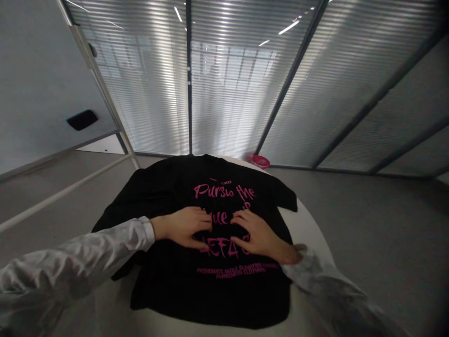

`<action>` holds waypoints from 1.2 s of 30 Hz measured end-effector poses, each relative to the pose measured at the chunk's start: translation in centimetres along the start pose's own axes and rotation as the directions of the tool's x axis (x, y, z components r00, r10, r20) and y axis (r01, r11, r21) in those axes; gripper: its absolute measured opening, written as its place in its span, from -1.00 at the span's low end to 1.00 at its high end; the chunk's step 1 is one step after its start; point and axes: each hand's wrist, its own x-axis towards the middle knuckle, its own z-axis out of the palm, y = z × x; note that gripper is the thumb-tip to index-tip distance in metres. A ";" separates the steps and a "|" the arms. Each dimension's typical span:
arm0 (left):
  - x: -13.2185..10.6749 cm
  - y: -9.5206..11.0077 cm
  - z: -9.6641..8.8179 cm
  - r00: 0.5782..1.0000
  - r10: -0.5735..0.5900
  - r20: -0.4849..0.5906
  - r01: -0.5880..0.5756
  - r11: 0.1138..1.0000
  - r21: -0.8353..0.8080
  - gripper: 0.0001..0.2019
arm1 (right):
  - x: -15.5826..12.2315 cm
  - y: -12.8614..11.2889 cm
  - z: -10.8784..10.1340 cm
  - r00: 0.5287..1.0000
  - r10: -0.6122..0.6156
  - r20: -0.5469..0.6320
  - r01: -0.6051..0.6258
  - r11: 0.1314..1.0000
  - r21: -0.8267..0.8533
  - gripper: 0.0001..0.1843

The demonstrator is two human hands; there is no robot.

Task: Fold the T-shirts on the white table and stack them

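Note:
A black T-shirt (182, 187) with pink lettering lies spread flat on a round white table (308, 224), print side up. My left hand (184, 227) rests palm down on the middle of the shirt, fingers stretched out to the right. My right hand (257, 234) lies flat beside it, fingers pointing left and up over the lettering. The fingertips of both hands nearly meet at the shirt's centre. Neither hand holds anything. Both arms wear pale grey sleeves.
A small pink bowl-like object (259, 161) sits at the table's far edge. Glass walls with closed blinds (224, 84) stand behind the table. Grey floor surrounds it, and a white rail (66, 192) runs along the left.

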 end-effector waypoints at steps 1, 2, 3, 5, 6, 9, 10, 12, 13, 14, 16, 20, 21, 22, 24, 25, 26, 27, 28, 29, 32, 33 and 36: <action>-0.5 1.6 0.8 1.000 -0.024 -0.005 0.024 1.000 -0.005 -0.53 | -1.1 -1.4 0.4 1.000 0.019 0.004 -0.019 1.000 0.000 -0.62; -1.0 2.8 1.5 0.999 -0.044 -0.004 0.044 0.999 -0.011 -0.54 | -1.9 -2.6 0.6 0.999 0.045 0.004 -0.045 0.999 0.001 -0.64; -1.5 3.7 1.9 0.998 -0.059 -0.006 0.059 0.998 -0.017 -0.55 | -2.6 -3.6 0.7 0.998 0.067 0.016 -0.067 0.998 0.004 -0.67; -2.1 5.2 2.1 0.999 -0.046 0.006 0.046 0.998 -0.039 -0.61 | -3.4 -5.5 0.3 0.993 0.089 0.072 -0.090 0.996 0.010 -0.71; -2.4 5.7 2.1 1.000 -0.022 0.016 0.022 0.998 -0.055 -0.64 | -3.6 -6.4 0.0 0.990 0.091 0.109 -0.093 0.996 0.009 -0.71; -3.0 7.3 1.8 0.997 0.064 0.045 -0.058 0.991 -0.124 -0.71 | -4.0 -8.9 -1.3 0.963 0.093 0.252 -0.099 0.995 0.008 -0.73; -3.2 7.8 1.9 0.995 0.089 0.054 -0.080 0.985 -0.152 -0.73 | -4.2 -9.6 -1.7 0.949 0.093 0.302 -0.104 0.994 0.019 -0.76; -3.6 8.9 2.2 0.989 0.132 0.064 -0.116 0.971 -0.209 -0.76 | -4.5 -10.8 -2.2 0.913 0.081 0.400 -0.116 0.991 0.063 -0.80; -3.8 9.5 2.4 0.987 0.149 0.068 -0.129 0.963 -0.237 -0.77 | -4.7 -11.3 -2.4 0.896 0.069 0.439 -0.121 0.988 0.093 -0.81; -4.0 10.1 2.6 0.984 0.160 0.075 -0.135 0.955 -0.262 -0.79 | -4.9 -11.8 -2.6 0.880 0.054 0.471 -0.127 0.984 0.125 -0.82; -4.2 11.3 2.7 0.980 0.177 0.094 -0.140 0.940 -0.312 -0.80 | -5.3 -12.7 -2.9 0.856 0.026 0.517 -0.139 0.973 0.182 -0.83; -3.7 12.6 1.2 0.971 0.206 0.120 -0.125 0.869 -0.478 -0.79 | -5.1 -13.5 -4.1 0.823 -0.024 0.568 -0.152 0.954 0.260 -0.85; -3.2 12.3 0.4 0.970 0.202 0.135 -0.102 0.845 -0.525 -0.80 | -4.6 -13.1 -4.5 0.822 -0.036 0.568 -0.146 0.951 0.271 -0.86; -2.7 11.5 -0.4 0.972 0.180 0.151 -0.067 0.828 -0.557 -0.82 | -3.9 -12.4 -4.8 0.832 -0.039 0.553 -0.134 0.954 0.269 -0.88; -1.3 8.6 -2.1 0.985 0.061 0.161 0.032 0.852 -0.522 -0.83 | -2.2 -9.7 -5.3 0.888 0.008 0.460 -0.111 0.974 0.196 -0.83; -0.6 6.5 -2.8 0.993 -0.054 0.101 0.094 0.889 -0.449 -0.81 | -1.2 -7.7 -5.3 0.926 0.059 0.374 -0.107 0.988 0.111 -0.79; 0.1 4.1 -3.4 0.985 -0.168 0.023 0.165 0.918 -0.361 -0.77 | -0.1 -5.5 -5.2 0.955 0.125 0.267 -0.132 0.991 0.008 -0.76; 0.7 1.4 -3.7 0.957 -0.280 -0.077 0.251 0.930 -0.269 -0.74 | 0.8 -3.2 -5.0 0.968 0.188 0.163 -0.176 0.980 -0.088 -0.74; 1.2 -1.2 -3.9 0.907 -0.380 -0.181 0.349 0.920 -0.179 -0.70 | 1.7 -0.7 -4.7 0.967 0.240 0.081 -0.225 0.961 -0.163 -0.73; 1.6 -3.9 -3.9 0.851 -0.457 -0.259 0.445 0.889 -0.105 -0.66 | 2.5 1.7 -4.3 0.961 0.277 0.019 -0.267 0.940 -0.213 -0.75; 1.9 -10.2 -3.3 0.751 -0.580 -0.315 0.614 0.789 0.009 -0.54 | 4.0 7.5 -2.6 0.942 0.334 -0.047 -0.335 0.910 -0.245 -0.74; 1.9 -11.6 -3.0 0.751 -0.593 -0.291 0.627 0.779 0.033 -0.56 | 4.3 8.9 -2.0 0.933 0.353 -0.065 -0.358 0.904 -0.234 -0.73; 1.6 -13.8 -2.3 0.742 -0.616 -0.267 0.649 0.759 0.051 -0.69 | 4.7 11.6 -0.6 0.907 0.406 -0.116 -0.421 0.887 -0.191 -0.80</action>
